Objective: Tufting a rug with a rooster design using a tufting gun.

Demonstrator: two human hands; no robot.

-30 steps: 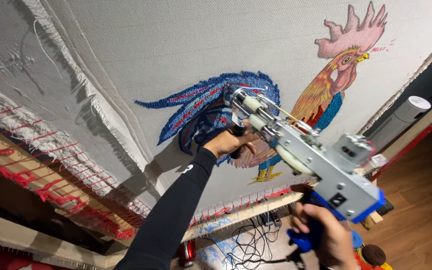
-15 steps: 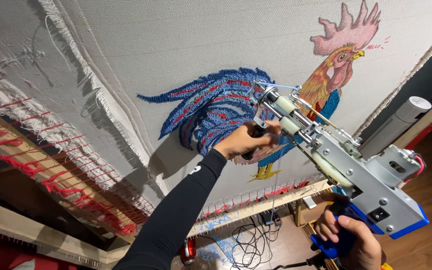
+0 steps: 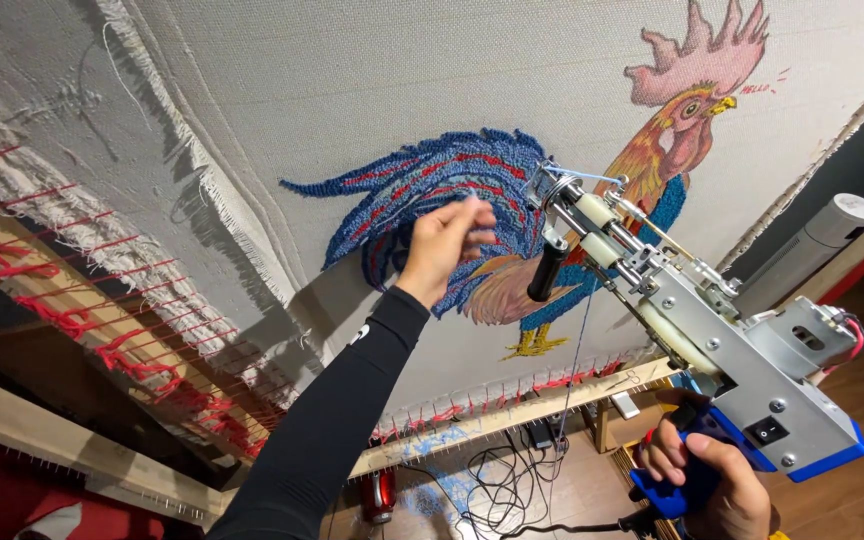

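Left hand (image 3: 444, 245): fingers loosely curled, half open, holding nothing; fingertips at or just off the blue tufted tail of the rooster (image 3: 472, 190) on the cloth (image 3: 372, 80) — contact cannot be told. Arm in black sleeve (image 3: 337, 420) reaches up from 7 o'clock.

Tufting gun (image 3: 692, 320): grey metal body, blue base, nose near the rooster's body, pointing to 10 o'clock, black front handle free.

Right hand (image 3: 707, 480) at 5 o'clock: closed tight around the gun's blue rear grip.
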